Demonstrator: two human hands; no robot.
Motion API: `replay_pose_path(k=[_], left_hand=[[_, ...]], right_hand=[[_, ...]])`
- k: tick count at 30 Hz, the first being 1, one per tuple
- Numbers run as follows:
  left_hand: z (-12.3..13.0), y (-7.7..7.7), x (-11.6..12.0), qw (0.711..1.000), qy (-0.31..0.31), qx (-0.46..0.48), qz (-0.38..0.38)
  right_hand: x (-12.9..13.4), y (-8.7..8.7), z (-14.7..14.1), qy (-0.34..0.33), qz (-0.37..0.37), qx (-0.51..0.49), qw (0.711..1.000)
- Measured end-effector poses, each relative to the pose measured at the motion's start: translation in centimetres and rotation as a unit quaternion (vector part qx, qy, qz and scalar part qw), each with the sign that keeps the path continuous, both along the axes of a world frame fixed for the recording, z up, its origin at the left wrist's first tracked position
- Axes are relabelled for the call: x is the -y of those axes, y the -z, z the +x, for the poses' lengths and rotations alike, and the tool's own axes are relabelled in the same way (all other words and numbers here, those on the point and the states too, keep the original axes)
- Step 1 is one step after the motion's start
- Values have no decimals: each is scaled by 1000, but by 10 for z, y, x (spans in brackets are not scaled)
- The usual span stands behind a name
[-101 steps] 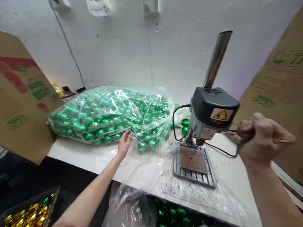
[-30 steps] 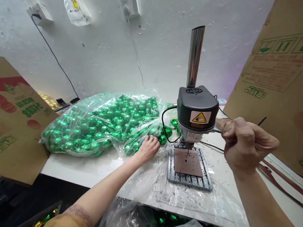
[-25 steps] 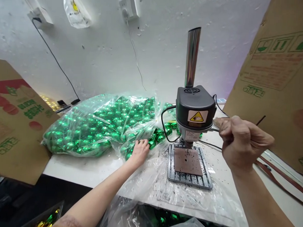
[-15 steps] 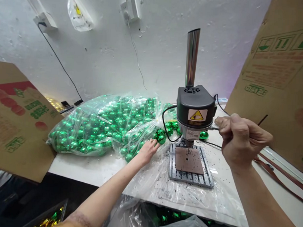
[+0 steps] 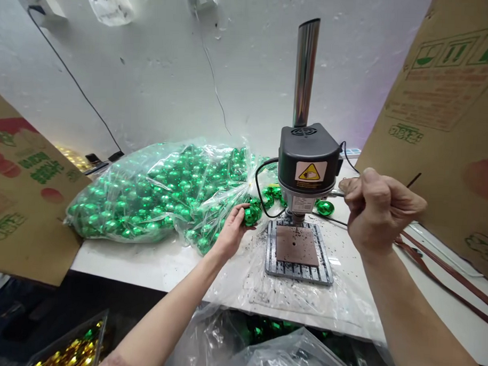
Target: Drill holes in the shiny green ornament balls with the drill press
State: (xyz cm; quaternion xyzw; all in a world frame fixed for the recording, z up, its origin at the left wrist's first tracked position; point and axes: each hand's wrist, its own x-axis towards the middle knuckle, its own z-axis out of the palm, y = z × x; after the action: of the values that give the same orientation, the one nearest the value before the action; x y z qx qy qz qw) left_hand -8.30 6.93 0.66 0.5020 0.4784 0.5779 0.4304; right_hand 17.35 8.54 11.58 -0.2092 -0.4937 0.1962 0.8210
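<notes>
Between the bag and the machine, my left hand (image 5: 231, 233) has its fingers round a shiny green faceted ball (image 5: 251, 213). My right hand (image 5: 381, 212) is closed in a fist on the feed lever (image 5: 338, 194) of a small black bench drill press (image 5: 309, 158). Below the drill, a brown square board (image 5: 297, 245) with a dark hole lies on the slotted metal base (image 5: 324, 279), sprinkled with dark shavings. Several more green balls lie behind the drill, one of them (image 5: 325, 207) beside its right side.
A large clear plastic bag (image 5: 147, 190) full of green balls fills the table's left. Cardboard boxes stand at the left (image 5: 31, 197) and right (image 5: 442, 115). Plastic sheeting (image 5: 294, 355) hangs at the front edge, and a bin of gold pieces (image 5: 72, 353) stands below. Brown straps (image 5: 437, 270) lie at right.
My left hand has taken hold of a green ball and drawn it slightly toward me from beside the bag. My right hand stays on the lever. The whole view has shifted a little.
</notes>
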Motion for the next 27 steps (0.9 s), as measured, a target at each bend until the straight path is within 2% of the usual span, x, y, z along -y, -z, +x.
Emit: replay_pose_path(k=[2, 3, 5, 9, 13, 17, 21, 24, 27], left_hand=[[11, -6, 6, 982, 30, 176, -60], [15, -8, 7, 972, 37, 219, -82], [20, -9, 9, 962, 47, 239, -122], [31, 0, 10, 958, 94, 208, -174], [46, 13, 9, 958, 115, 213, -152], [56, 22, 2, 959, 106, 219, -146], [61, 32, -5, 977, 117, 112, -140], [65, 40, -10, 989, 109, 28, -101], [69, 47, -14, 991, 116, -17, -59]], right_hand=[[0, 0, 0, 3, 4, -4, 1000], [0, -1, 0, 5, 5, -4, 1000], [-1, -1, 0, 8, 5, -4, 1000], [-2, -1, 2, 9, 7, 3, 1000], [-1, -1, 2, 10, 3, 15, 1000], [-1, -1, 2, 24, 9, 29, 999], [-3, -1, 2, 4, 37, 30, 999], [-4, 0, 3, 1, 38, 32, 999], [-4, 0, 3, 5, 35, 36, 999]])
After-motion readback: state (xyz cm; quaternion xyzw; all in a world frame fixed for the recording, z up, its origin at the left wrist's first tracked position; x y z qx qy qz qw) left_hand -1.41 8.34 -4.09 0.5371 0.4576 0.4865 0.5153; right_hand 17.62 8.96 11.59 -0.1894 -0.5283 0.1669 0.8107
